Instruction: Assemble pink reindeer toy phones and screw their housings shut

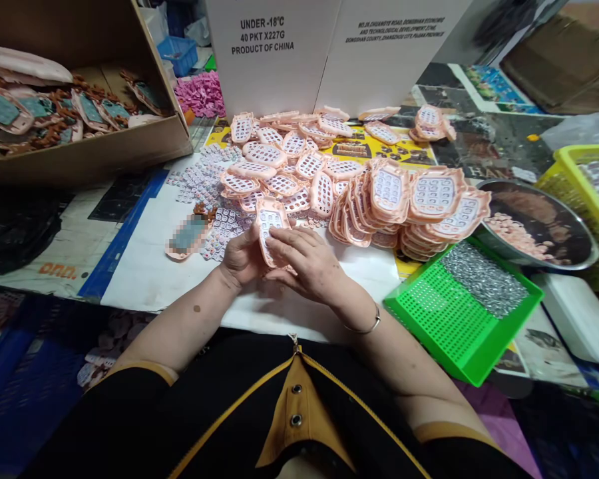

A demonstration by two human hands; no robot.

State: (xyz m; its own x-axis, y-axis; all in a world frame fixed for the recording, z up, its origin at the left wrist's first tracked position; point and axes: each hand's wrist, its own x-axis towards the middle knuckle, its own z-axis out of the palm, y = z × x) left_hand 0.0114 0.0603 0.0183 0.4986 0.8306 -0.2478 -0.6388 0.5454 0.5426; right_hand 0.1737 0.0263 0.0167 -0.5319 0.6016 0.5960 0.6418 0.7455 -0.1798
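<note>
Between my hands, close to the table's front edge, is a pink plastic toy phone shell [266,214] with a grid of white keys. My left hand [243,256] is closed around its left side. Across its face lie the fingers of my right hand [307,261], with the thumb at its lower end; they hide the lower keys. Just beyond my hands spreads a heap of loose small printed white keys [199,179]. Several similar shells lie in a pile [289,159] behind them, and others are stacked [387,189] to the right.
At left, a cardboard box [164,143] holds pink pieces with bluish panels and brown parts. One such piece [182,238] lies by my left hand. A green basket [429,313] of small metallic parts and a metal bowl [569,226] of pink bits stand right. A white carton [274,80] stands behind.
</note>
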